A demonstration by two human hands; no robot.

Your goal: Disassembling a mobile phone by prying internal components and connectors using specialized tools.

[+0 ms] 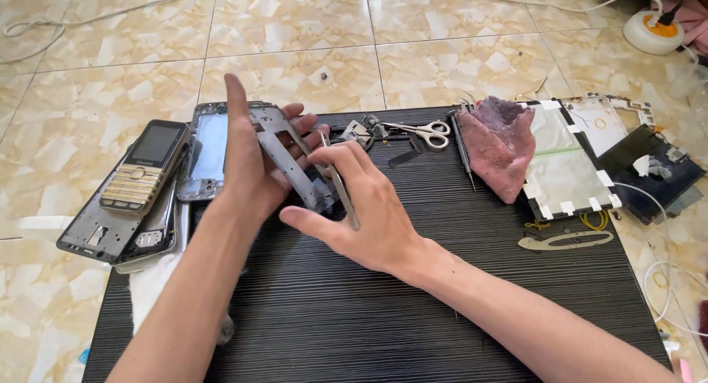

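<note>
The left hand (247,161) holds a grey frame (284,150) above the black mat (413,294); the fingers are curled behind it and the thumb stands straight up. The long axis of the frame runs from upper left to lower right, and its lower end points toward the right hand (361,213). The right hand pinches tweezers (338,178) between its fingers, with the thumb spread open; the tweezers lie across the frame. Left of the mat lies a gold keypad phone (144,169) on dark panels. Scissors (422,132), a pink cloth (498,143) and a taped white panel (564,161) lie further right.
</note>
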